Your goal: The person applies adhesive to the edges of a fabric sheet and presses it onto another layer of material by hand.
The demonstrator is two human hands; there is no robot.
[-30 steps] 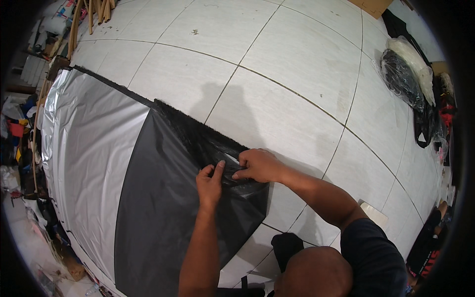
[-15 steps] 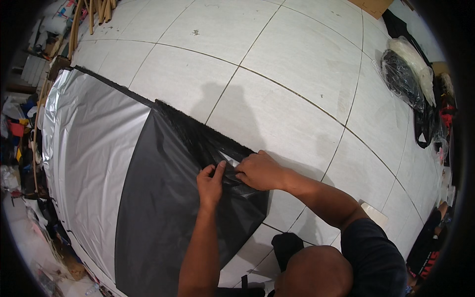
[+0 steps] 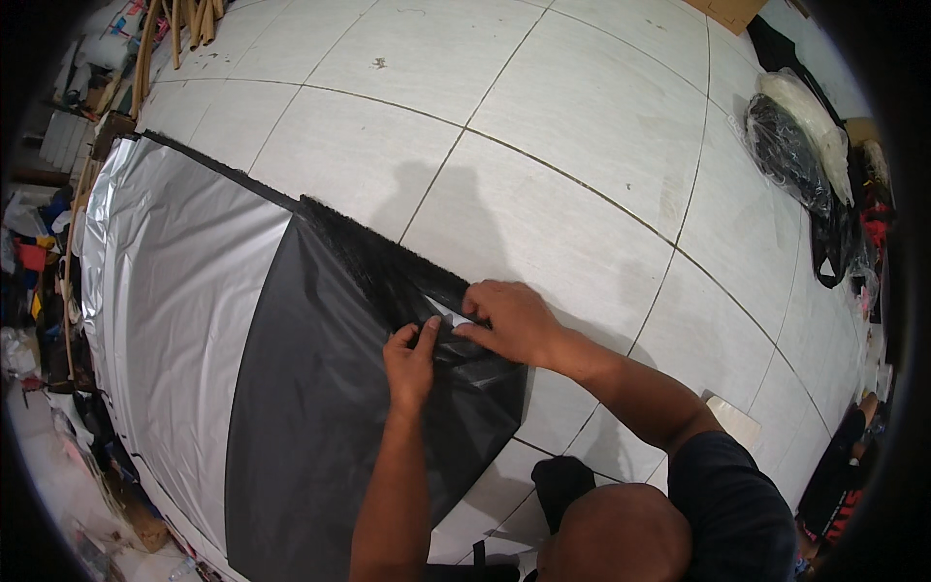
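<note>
A large sheet [image 3: 320, 407] lies spread over the floor, dark grey-black on this side, with a shiny silver panel [image 3: 194, 262] joined along its left. A fuzzy black strip [image 3: 388, 242] runs down its far edge. At that edge, the thumb and fingers of my left hand [image 3: 409, 369] pinch the dark cloth. My right hand [image 3: 514, 320] grips the folded edge just to the right, thumb below and fingers above. Between the two hands a small whitish patch [image 3: 448, 315] shows in the fold; whether it is the sheet's underside I cannot tell.
Pale floor tiles [image 3: 582, 126] stretch beyond the sheet. Plastic-wrapped bundles [image 3: 795, 145] lie at the far right. Cardboard-coloured tubes [image 3: 199, 19] stand at the far left, above heaped odds and ends [image 3: 39, 252]. My bent knee [image 3: 621, 533] is at the lower edge.
My right hand has shifted slightly up and left along the edge, its thumb and fingers farther apart. More of the whitish patch shows. My left hand stays nearly in place.
</note>
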